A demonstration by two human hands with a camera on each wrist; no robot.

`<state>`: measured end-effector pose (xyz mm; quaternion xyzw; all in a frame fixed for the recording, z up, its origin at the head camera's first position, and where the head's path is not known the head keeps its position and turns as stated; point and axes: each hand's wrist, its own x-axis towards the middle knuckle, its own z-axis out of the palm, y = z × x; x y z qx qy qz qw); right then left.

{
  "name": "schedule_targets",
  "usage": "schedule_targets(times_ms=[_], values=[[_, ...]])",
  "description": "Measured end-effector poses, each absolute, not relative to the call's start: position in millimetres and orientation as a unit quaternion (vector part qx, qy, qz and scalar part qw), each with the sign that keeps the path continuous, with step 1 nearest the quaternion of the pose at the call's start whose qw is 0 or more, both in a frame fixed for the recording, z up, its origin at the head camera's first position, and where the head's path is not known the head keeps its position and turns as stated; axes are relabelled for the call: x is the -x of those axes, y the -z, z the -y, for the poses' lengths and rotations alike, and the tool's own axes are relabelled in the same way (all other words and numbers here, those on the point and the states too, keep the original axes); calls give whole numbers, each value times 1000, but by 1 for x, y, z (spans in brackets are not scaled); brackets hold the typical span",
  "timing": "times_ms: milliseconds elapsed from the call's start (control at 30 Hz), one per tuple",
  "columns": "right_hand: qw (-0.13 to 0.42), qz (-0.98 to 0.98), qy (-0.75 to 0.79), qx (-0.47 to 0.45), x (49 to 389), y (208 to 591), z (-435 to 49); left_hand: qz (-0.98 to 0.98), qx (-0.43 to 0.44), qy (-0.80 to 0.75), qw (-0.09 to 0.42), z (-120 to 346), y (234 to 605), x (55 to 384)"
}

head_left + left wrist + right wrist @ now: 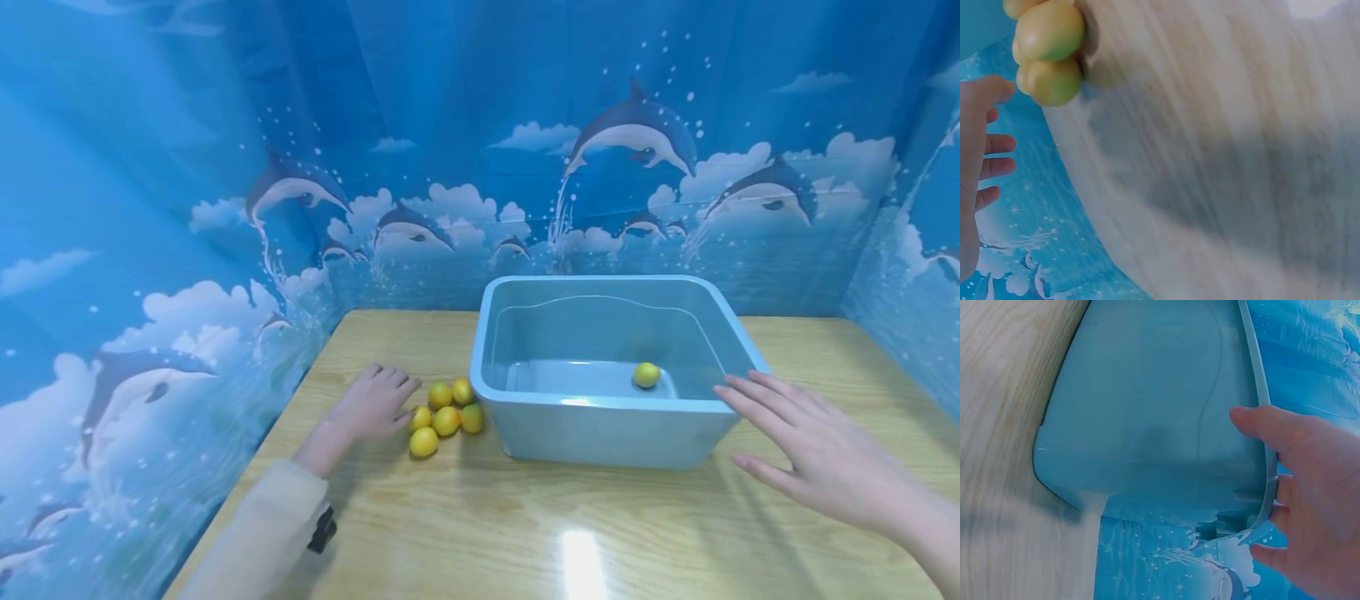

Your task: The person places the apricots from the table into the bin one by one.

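A bunch of small yellow-green citrus fruits (446, 421) lies on the table, against the left side of a light blue plastic bin (607, 435). My left hand (372, 402) hovers just left of the bunch, palm down and fingers loosely spread, holding nothing. In the left wrist view its thumb reaches close to the fruits (1050, 30). One more citrus fruit (647, 375) sits inside the bin, toward the right. At the bin's front right corner, my right hand (817, 442) has its fingers extended, fingertips right at the rim (1263, 381), thumb apart from them.
The bin stands on a light wood-grain table (480, 533). A blue curtain (465, 108) printed with dolphins and clouds hangs behind the table and along both sides. A dark strap piece (322, 530) shows at the left wrist.
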<state>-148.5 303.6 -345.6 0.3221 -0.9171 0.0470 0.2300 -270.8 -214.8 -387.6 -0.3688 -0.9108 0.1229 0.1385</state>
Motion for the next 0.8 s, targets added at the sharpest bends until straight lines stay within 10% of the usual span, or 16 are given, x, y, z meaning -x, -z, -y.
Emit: schedule_targets(times_ms=[800], values=[[179, 929, -27, -322, 142, 339, -300, 918, 378, -94, 74, 223, 409, 266]])
